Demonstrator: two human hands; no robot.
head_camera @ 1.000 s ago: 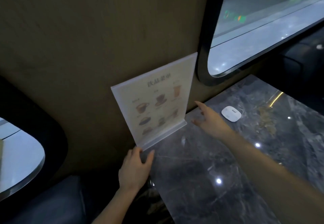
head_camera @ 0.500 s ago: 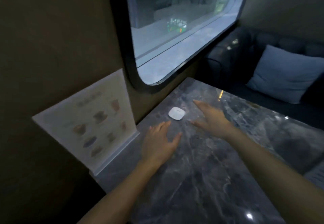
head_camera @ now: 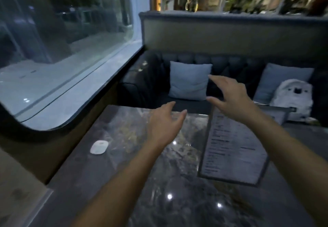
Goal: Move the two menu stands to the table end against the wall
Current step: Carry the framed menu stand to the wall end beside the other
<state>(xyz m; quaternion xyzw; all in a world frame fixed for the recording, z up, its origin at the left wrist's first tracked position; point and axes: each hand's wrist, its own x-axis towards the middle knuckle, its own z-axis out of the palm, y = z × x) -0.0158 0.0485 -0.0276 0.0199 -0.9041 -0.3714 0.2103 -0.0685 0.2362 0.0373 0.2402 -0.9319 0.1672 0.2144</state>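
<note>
The second menu stand [head_camera: 234,148], at three o'clock on the table [head_camera: 110,173], is being approached by both hands [head_camera: 165,125] [head_camera: 232,98], spread wide and empty, seemingly to bracket its edges.

Dim booth interior. Large rounded-corner window with thick black frame [head_camera: 74,113] along left side; dark exterior beyond the glass, green lit sign at top edge. Dark grey polished marble tabletop [head_camera: 177,200] showing small bright ceiling-light reflections. Black tufted sofa [head_camera: 236,61] across far end, carrying two pale blue square cushions [head_camera: 190,84]. Grey-beige upholstered partition [head_camera: 230,34] behind sofa; blurred foliage above it.
</note>
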